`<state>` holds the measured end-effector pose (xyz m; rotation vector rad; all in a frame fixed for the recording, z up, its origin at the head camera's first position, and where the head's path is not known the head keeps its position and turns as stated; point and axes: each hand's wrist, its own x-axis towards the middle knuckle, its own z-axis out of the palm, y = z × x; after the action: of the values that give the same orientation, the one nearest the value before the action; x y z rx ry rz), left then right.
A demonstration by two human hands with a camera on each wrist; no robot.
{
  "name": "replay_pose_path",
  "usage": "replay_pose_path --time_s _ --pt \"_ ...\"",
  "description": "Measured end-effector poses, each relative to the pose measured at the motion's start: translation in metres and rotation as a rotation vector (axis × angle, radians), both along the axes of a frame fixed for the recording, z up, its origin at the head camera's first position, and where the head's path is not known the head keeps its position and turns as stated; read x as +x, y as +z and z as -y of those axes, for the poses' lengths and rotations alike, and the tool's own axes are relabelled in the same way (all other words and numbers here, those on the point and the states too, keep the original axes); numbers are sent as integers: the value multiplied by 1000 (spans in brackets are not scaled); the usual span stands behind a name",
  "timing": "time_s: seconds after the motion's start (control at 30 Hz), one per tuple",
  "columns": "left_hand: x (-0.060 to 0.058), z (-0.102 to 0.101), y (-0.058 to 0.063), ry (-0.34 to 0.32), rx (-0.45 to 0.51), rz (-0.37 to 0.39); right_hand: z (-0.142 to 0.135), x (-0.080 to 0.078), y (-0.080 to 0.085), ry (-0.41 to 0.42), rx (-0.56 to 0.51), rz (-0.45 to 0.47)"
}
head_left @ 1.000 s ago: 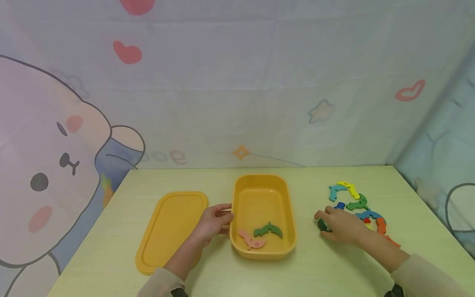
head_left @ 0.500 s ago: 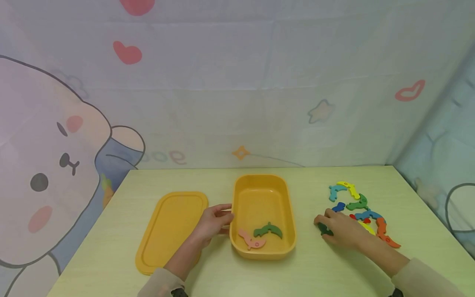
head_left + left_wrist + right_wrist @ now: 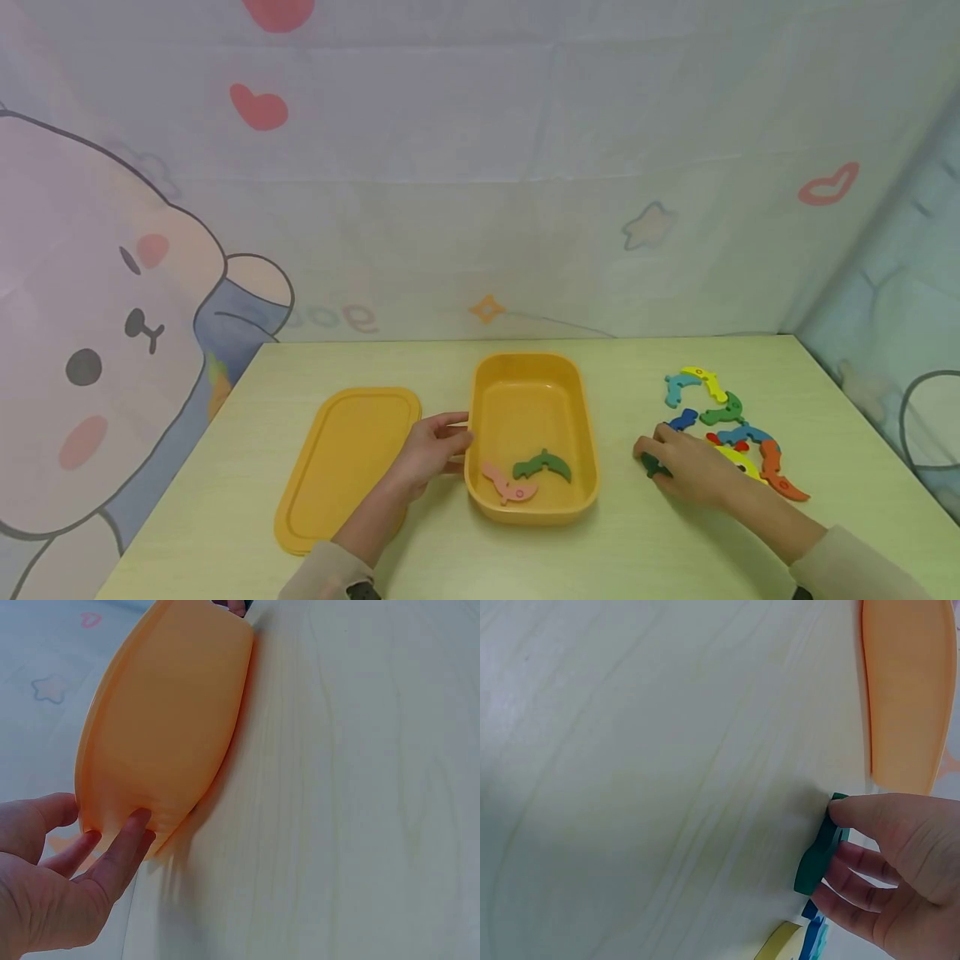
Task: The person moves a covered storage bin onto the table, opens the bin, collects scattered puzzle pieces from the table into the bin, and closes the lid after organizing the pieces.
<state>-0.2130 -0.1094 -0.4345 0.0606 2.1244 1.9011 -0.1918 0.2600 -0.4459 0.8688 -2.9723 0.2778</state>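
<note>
My left hand [image 3: 429,454] rests its fingertips on the left outer wall of a yellow plastic box [image 3: 532,400]. In the left wrist view its fingers [image 3: 116,851] look fairly straight against the wall, with the thumb near the rim. A pink curved puzzle piece [image 3: 517,492] and a green curved puzzle piece [image 3: 551,464] lie inside, toward the near end. To the right of the box, my right hand [image 3: 693,467] pinches a dark green puzzle piece [image 3: 821,855] between thumb and fingers, low over the table. The hand partly covers that piece in the head view.
A yellow lid [image 3: 348,467] lies left of the box, partly behind my left forearm. Several colored puzzle pieces spread around my right hand, among them a dark blue piece [image 3: 682,419], a light blue piece [image 3: 678,387] and an orange piece [image 3: 772,467]. A printed cloth [image 3: 450,167] hangs behind the table.
My right hand has shifted slightly toward me with the dark green piece, uncovering more of the dark blue, red and yellow pieces. My left hand and the box stay where they were.
</note>
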Motion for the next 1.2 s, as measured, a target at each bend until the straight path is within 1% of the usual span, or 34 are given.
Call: replay_pose_path --time_s 0.17,0.5,0.8,1.07,1.2 --pt "0 0 0 -2 4 -1 1 1 -1 -9 -9 3" --pt "-2 1 0 6 0 0 3 0 0 -8 -21 -18" --pt "-2 1 -1 4 -1 3 3 -1 1 34 -36 -36" --pt "-3 1 -3 5 5 5 5 -6 3 39 -35 -50" --pt "-2 0 -3 6 5 6 6 -7 5 46 -34 -79"
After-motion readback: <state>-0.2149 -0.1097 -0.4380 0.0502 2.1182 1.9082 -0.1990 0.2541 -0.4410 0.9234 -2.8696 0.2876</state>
